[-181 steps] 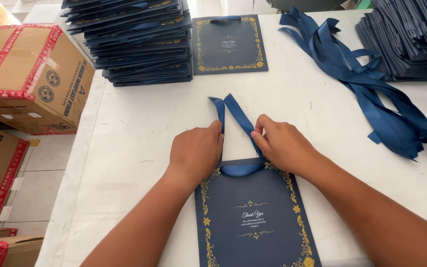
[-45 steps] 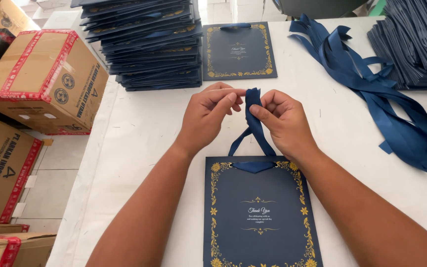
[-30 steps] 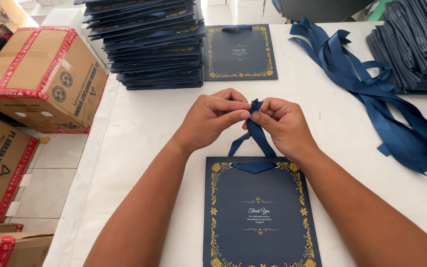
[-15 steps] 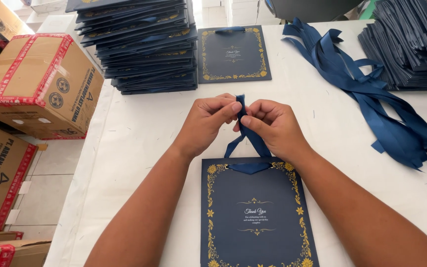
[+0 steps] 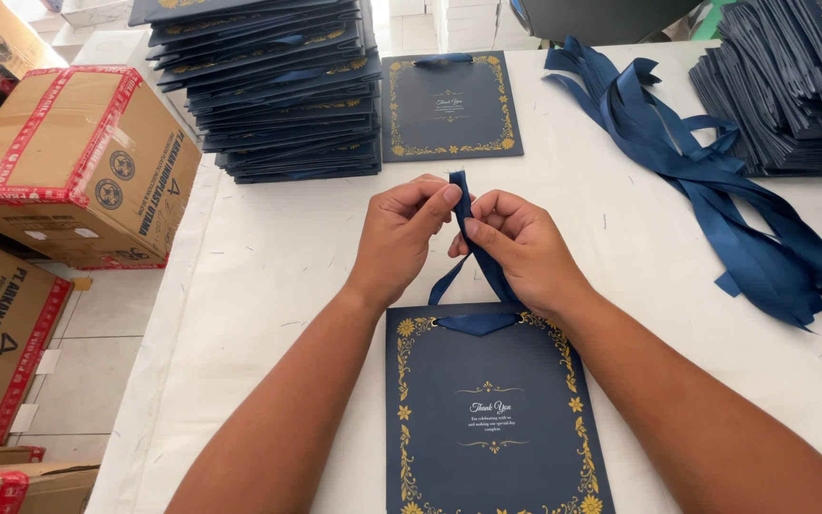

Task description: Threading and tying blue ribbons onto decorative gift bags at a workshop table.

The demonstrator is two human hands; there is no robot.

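Ribbon handle [image 5: 476, 268], dark blue satin: two strands rise from the top edge of a flat paper bag and meet between both hands, ends standing upright just above the fingertips. A short loop of the same ribbon lies across the bag's top edge between its two holes.

Left hand [image 5: 400, 233]: fingers closed on the ribbon near its upper end, thumb and forefinger pinching it from the left.

Right hand [image 5: 518, 246]: fingers closed on the ribbon from the right, thumb pressed to the strands just beside the left hand's fingertips.

Paper bag [image 5: 492, 409], navy with a gold floral border and small pale lettering at centre: lies flat on the worktop [image 5: 278, 247], near edge, directly below the hands.

Worktop: covered in white sheeting.

Stack of flat navy bags [image 5: 268, 86]: far left of the worktop, tall and slightly fanned.

Single flat bag [image 5: 449, 107]: same pattern, lying just right of that stack.

Loose ribbon lengths [image 5: 715, 181], dark blue: heaped at the right, trailing toward the near edge.

Second stack of navy bags [image 5: 792, 86]: far right corner.

Cardboard cartons [image 5: 68, 162] with red tape: off the worktop's left side, on a tiled floor.
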